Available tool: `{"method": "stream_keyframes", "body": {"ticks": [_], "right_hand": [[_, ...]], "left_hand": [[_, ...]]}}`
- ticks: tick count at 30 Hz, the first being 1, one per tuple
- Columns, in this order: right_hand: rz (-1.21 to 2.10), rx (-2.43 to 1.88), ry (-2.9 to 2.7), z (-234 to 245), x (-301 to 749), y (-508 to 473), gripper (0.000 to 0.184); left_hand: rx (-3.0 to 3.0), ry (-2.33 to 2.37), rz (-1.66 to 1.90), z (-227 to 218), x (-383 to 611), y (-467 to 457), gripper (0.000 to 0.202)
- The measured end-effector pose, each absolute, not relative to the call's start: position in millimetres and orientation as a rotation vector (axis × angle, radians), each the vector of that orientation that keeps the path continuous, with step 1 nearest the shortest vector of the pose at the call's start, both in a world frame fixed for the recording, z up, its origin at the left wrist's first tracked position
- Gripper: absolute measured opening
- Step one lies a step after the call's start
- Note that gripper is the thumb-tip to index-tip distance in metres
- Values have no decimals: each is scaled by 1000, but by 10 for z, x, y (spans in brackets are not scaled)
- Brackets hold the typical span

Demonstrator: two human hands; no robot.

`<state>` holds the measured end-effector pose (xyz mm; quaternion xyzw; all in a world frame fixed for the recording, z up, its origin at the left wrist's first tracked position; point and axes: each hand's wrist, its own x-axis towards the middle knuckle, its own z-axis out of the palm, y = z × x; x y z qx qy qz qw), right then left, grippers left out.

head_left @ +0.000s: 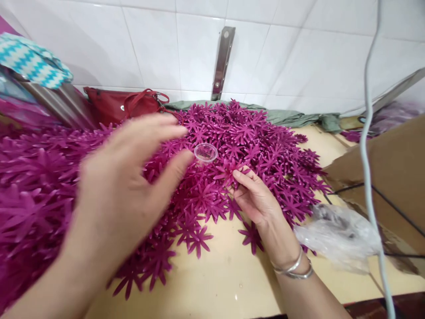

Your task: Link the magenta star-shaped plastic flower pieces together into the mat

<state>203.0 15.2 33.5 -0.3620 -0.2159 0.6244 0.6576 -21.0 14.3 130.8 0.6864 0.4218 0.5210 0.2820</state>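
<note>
A big heap of magenta star-shaped fabric flowers (252,141) covers the beige table (226,274). My left hand (126,190) hovers above the heap close to the camera, fingers stretched out and apart, holding nothing. Just past its thumb a small clear plastic cup (206,153) sits on the flowers. My right hand (255,195), with silver bangles on the wrist, rests at the heap's near edge and pinches one flower (229,170) between thumb and fingers.
A red handbag (126,104) lies at the back against the white tiled wall. A crumpled clear plastic bag (335,235) lies right of my wrist. A brown cardboard box (388,168) stands at the right, and a grey cable (368,177) hangs in front.
</note>
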Motion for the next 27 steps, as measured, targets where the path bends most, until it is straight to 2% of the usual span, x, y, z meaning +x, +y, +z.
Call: {"method": "stream_keyframes", "body": {"ticks": [4,9,16,20,27], "right_hand": [[1422,-837,-542,328,1999,149,30],[1457,-868,-591,305,2021,151,30],[1400,-903,-486,328,2089,178,37],[1370,-912,-520,329,2093,194,40],[1368,-953,-563,301,2085,182,35]], "left_hand": [[1525,955,1170,796,226,79,58],[1197,823,1147,354,331,286,29],[951,842,1093,248,281,366,19],[875,821,1101,271,288,358,21],[1118,874,1098,335,247,358,19]]}}
